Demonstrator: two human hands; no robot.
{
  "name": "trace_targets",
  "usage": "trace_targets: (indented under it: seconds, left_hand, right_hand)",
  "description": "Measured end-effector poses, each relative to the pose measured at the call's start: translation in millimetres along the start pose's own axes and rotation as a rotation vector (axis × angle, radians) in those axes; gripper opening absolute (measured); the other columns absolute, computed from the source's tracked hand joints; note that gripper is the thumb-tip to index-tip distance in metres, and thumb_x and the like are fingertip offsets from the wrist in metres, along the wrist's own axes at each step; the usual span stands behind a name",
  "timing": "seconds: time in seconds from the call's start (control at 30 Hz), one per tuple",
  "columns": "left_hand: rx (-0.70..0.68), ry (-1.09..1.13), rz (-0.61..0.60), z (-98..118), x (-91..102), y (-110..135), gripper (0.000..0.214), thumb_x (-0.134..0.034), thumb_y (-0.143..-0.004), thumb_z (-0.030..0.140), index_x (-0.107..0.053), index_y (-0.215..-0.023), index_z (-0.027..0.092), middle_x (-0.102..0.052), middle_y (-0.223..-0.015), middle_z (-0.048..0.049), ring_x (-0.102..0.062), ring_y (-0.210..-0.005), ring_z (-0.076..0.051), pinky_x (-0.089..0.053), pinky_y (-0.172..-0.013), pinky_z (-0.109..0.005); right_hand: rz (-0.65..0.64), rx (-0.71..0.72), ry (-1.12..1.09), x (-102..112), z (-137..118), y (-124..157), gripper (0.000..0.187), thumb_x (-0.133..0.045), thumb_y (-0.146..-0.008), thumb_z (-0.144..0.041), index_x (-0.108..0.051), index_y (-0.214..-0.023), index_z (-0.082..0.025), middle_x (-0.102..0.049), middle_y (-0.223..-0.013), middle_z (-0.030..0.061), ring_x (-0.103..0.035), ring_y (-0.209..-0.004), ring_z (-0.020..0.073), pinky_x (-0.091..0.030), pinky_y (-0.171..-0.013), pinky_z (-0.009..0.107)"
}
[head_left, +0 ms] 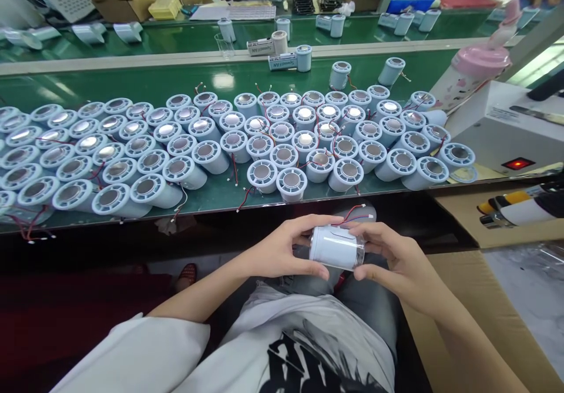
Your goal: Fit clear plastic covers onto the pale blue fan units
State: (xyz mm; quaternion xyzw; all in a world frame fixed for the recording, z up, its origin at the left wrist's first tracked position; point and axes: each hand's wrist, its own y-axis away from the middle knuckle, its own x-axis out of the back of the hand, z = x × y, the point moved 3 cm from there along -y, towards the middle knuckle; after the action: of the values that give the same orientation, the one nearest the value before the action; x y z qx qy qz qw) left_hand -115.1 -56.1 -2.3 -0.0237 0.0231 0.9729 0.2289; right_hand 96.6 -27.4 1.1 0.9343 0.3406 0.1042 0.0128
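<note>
Between my two hands, above my lap, lies a light blue fan housing [333, 246] on its side, with a clear plastic sleeve [360, 252] showing around its right end. My left hand [288, 249] grips the left end, thumb below and fingers over the top. At the other end, my right hand [390, 258] pinches the sleeve between thumb and fingers. Thin red and dark wires with a white plug [363, 207] stick up behind the housing. Many similar light blue housings [291, 182] stand upright on the green bench just beyond my hands, several with loose wires.
A grey machine [497, 128] with a lit red switch and a pink-lidded bottle [478, 67] stand at the right. Screwdrivers [520, 205] rest over a cardboard box [467, 287]. Across the green conveyor [176, 40], other people's hands work near boxes and a blue tray [409, 2].
</note>
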Motion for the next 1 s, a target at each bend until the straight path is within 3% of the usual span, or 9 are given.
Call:
trace_targets:
  seconds: [0.27,0.7,1.0]
  left_hand:
    - [-0.041,-0.082,-0.015,5.2,0.8,1.9,0.078,-0.087,-0.067,0.022,-0.055,-0.137,0.034,-0.055,-0.142,-0.0076,-0.055,-0.128,-0.027,-0.052,-0.099,-0.034]
    - [-0.064,-0.138,-0.002,7.3,3.5,4.0,0.078,-0.086,-0.068,0.021,-0.053,-0.139,0.033,-0.054,-0.143,-0.0083,-0.052,-0.132,-0.028,-0.051,-0.102,-0.037]
    - [-0.093,-0.152,-0.007,6.0,3.5,3.9,0.078,-0.085,-0.069,0.022,-0.053,-0.139,0.032,-0.053,-0.145,-0.0094,-0.049,-0.135,-0.029,-0.051,-0.103,-0.038]
  right_hand:
    - [-0.035,-0.080,-0.200,-0.6,1.2,-3.4,0.037,-0.077,-0.084,-0.036,-0.061,-0.116,-0.032,-0.065,-0.111,0.0008,-0.064,-0.102,0.0181,-0.057,-0.082,0.024]
    - [0.001,-0.220,-0.439,-7.9,11.5,-12.5,0.036,-0.073,-0.085,-0.048,-0.058,-0.107,-0.023,-0.069,-0.085,-0.0006,-0.064,-0.067,0.0111,-0.056,-0.062,0.020]
    - [0.006,-0.373,-0.536,-18.2,14.8,-13.1,0.046,-0.061,-0.086,-0.063,-0.053,-0.096,-0.019,-0.066,-0.064,-0.0010,-0.066,-0.052,0.0135,-0.053,-0.046,0.018]
